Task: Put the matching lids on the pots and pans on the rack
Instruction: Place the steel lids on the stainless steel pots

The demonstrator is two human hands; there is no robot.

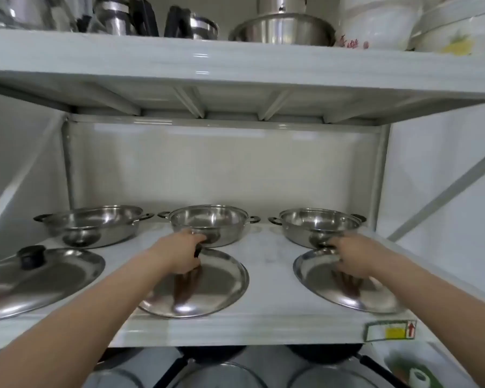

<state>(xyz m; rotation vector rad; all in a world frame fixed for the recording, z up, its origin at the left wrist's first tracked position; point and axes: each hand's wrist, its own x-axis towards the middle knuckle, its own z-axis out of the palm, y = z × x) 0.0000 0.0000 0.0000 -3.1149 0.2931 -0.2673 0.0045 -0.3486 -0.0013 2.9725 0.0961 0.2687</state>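
On the middle shelf (263, 329) of a white metal rack there's three shallow stainless two-handled pots lined up along the back: left pot (91, 225), middle pot (210, 224), right pot (317, 226). All three are open, nothing sitting on them.

In front of each one a steel lid lies flat on the shelf. The left lid (53, 278) is the biggest, with a black knob (32, 256) on top, and nobody's touching it. It hangs off the left edge of the view a bit.

Left hand (181, 254) is closed over the knob of the middle lid (207, 287), fingers wrapped around it; you can just see a bit of black poking out under the hand. That lid's far edge is just beside the middle pot.

Right hand (353, 256) is doing the same on the right lid (347, 287), fingers curled down over where the knob is, though the knob itself is hidden under the hand. Can't tell whether either lid is actually off the shelf yet, both look pretty much flat.

Top shelf has steel pots (283, 30) and white bowls (445, 32). Below there's dark pans (213, 354), partly hidden.
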